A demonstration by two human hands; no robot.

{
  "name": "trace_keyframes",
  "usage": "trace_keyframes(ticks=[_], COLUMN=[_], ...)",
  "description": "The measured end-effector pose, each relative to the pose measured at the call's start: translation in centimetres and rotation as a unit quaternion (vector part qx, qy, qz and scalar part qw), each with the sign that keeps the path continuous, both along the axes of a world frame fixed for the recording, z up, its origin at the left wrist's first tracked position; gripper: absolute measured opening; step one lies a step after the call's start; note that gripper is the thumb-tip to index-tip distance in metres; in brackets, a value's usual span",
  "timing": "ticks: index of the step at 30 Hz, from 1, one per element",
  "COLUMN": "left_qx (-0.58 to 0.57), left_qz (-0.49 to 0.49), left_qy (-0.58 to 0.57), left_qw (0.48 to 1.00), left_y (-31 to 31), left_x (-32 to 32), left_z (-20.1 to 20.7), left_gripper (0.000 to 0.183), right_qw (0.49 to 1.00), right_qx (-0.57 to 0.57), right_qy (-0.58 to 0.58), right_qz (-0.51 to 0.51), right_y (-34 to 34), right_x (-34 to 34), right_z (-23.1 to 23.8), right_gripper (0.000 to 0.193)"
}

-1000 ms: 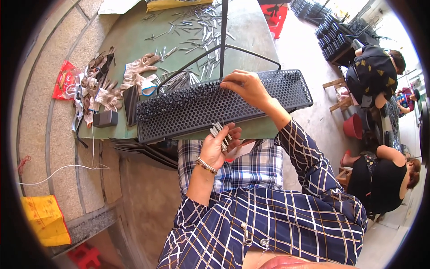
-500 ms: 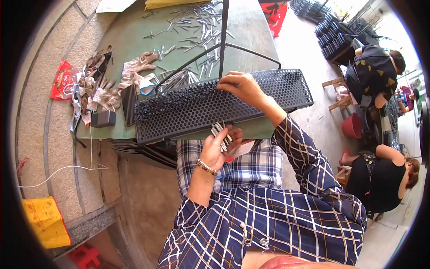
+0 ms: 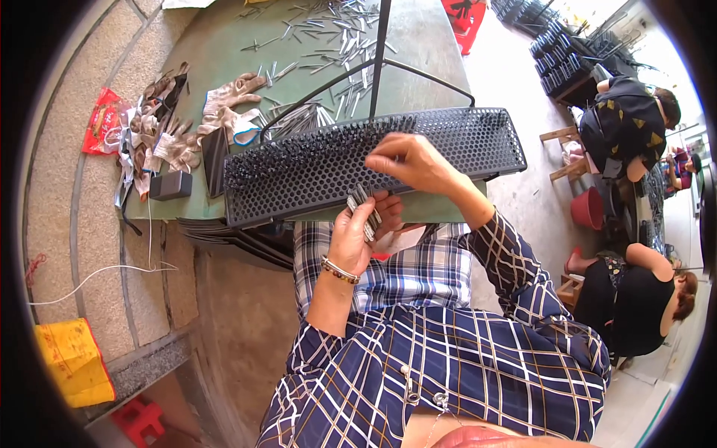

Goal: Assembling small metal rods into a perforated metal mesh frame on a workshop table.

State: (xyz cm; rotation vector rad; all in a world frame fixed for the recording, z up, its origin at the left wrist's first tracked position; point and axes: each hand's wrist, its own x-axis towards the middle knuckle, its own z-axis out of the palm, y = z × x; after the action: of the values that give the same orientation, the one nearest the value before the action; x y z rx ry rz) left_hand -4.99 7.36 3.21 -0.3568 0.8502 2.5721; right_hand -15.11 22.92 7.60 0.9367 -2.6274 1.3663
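A long black perforated metal rack point(image 3: 299, 198) with a tall frame lies across the near edge of the table. Dark short pins point(image 3: 287, 158) stand thickly in its holes along the far left and middle, and a few at the far right corner. Below its front edge my left hand point(image 3: 352, 237) is closed around a bundle of short silvery metal pins point(image 3: 369, 224), their ends showing past the fingers. My right hand point(image 3: 422, 164) hovers over the rack's front middle with fingers curled together; whether anything is between its fingertips cannot be seen.
Loose metal pins point(image 3: 351, 41) are scattered over the green table point(image 3: 213, 56). Work gloves point(image 3: 231, 97), a dark grey box point(image 3: 171, 186) and a white cord point(image 3: 112, 267) are at the left. Two people sit at the right near a red bucket point(image 3: 587, 208).
My right hand has come away from the standing pins, back toward me and slightly right. My left hand stays below the rack with its bundle, a little turned.
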Motion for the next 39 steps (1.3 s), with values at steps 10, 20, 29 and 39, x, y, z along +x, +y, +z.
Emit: trace_keyframes(ticks=[10,20,29,39], left_qx=[-0.005,-0.016,-0.061,-0.034], left_qz=[-0.048,0.004,0.033,0.042], left_qy=[0.035,0.003,-0.004,-0.042], left_qw=[0.998,1.000,0.998,0.998], left_y=[0.1,-0.1,-0.4,-0.7], left_x=[0.3,-0.1,0.2,0.0], left_z=[1.0,0.0,-0.8,0.0], left_gripper=[0.027,0.024,0.022,0.024], right_qw=[0.926,0.936,0.944,0.963], right_qx=[-0.060,-0.143,-0.176,-0.099], right_qy=[-0.369,-0.319,-0.261,-0.251], right_qz=[0.050,-0.049,-0.101,0.006], right_y=[-0.2,0.0,0.1,-0.1], right_x=[2.3,1.1,-1.3,-0.1], right_z=[0.6,1.2,0.5,1.8], right_gripper=[0.024,0.026,0.023,0.023])
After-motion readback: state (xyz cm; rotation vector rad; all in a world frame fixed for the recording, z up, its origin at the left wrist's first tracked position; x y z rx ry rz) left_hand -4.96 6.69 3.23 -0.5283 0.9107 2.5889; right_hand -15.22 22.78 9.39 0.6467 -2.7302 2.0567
